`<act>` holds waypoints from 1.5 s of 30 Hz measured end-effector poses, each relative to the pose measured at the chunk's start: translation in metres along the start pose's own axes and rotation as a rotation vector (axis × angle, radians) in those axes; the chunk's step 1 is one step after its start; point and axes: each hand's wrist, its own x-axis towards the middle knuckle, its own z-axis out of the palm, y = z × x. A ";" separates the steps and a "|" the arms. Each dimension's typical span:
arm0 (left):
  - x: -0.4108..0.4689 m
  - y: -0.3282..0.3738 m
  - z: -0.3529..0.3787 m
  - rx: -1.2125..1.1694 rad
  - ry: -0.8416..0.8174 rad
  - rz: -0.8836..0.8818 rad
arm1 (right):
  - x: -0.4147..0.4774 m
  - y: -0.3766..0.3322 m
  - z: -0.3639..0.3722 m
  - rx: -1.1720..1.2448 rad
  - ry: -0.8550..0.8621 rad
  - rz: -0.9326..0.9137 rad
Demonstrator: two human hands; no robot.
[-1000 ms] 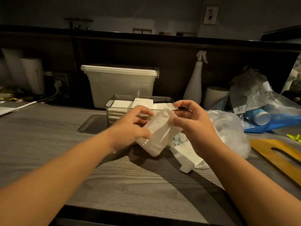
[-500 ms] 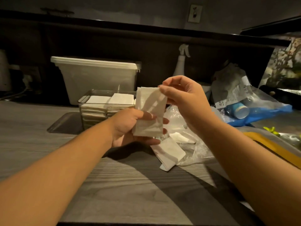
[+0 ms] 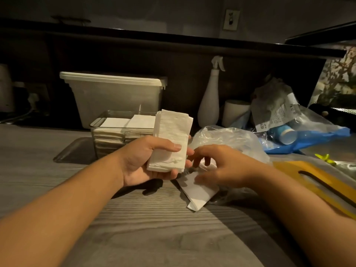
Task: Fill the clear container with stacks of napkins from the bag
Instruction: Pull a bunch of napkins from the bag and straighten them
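My left hand (image 3: 146,162) grips a stack of white napkins (image 3: 170,139), held upright with the thumb across its front. Behind it stands the clear container (image 3: 107,139), holding two stacks of napkins side by side. My right hand (image 3: 221,164) hovers palm down with fingers spread and loosely bent over the mouth of the clear plastic bag (image 3: 227,139). More napkins (image 3: 198,193) stick out of the bag onto the wooden counter; the hand hides their upper part, and I cannot tell whether the fingers touch them.
A lidded translucent tub (image 3: 115,95) stands behind the container. A white spray bottle (image 3: 209,105), a paper roll (image 3: 235,112), and a blue bag with packets (image 3: 300,133) crowd the back right. A yellow cutting board (image 3: 316,182) lies at the right. A dark tray (image 3: 75,151) lies under the container.
My right hand let go of the top of the stack and dropped down toward the bag's mouth. My left hand keeps the stack, now alone.
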 end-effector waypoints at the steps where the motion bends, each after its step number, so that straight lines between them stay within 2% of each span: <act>1: 0.001 0.000 0.001 -0.014 0.022 0.017 | 0.000 -0.001 0.001 -0.029 -0.008 -0.011; 7: 0.003 -0.003 0.006 0.042 0.110 0.064 | -0.001 -0.001 -0.001 -0.100 -0.101 0.038; 13: 0.004 -0.006 0.007 0.047 0.143 0.074 | 0.000 0.001 0.000 -0.039 -0.068 0.021; 16: 0.003 -0.005 0.010 0.027 0.137 0.070 | -0.005 0.000 -0.010 0.194 -0.055 0.003; 20: 0.002 -0.006 0.014 -0.023 0.097 0.058 | -0.013 -0.004 -0.020 0.865 -0.062 -0.136; 22: 0.002 -0.008 0.016 -0.025 0.084 0.042 | -0.014 -0.011 -0.021 1.037 0.029 -0.155; 26: 0.003 -0.010 0.021 -0.060 0.022 -0.023 | -0.008 -0.022 -0.014 0.887 0.335 0.000; 31: 0.003 -0.009 0.022 -0.177 -0.067 -0.062 | -0.002 -0.024 -0.006 0.823 0.551 0.033; 40: -0.002 -0.009 0.030 -0.087 0.000 -0.074 | 0.000 -0.026 0.003 0.654 0.642 0.020; 43: -0.001 -0.009 0.029 -0.046 0.045 -0.116 | -0.002 -0.019 -0.008 0.647 0.574 0.075; 45: 0.000 -0.008 0.027 -0.034 0.063 -0.134 | -0.006 -0.007 -0.021 0.559 0.509 0.123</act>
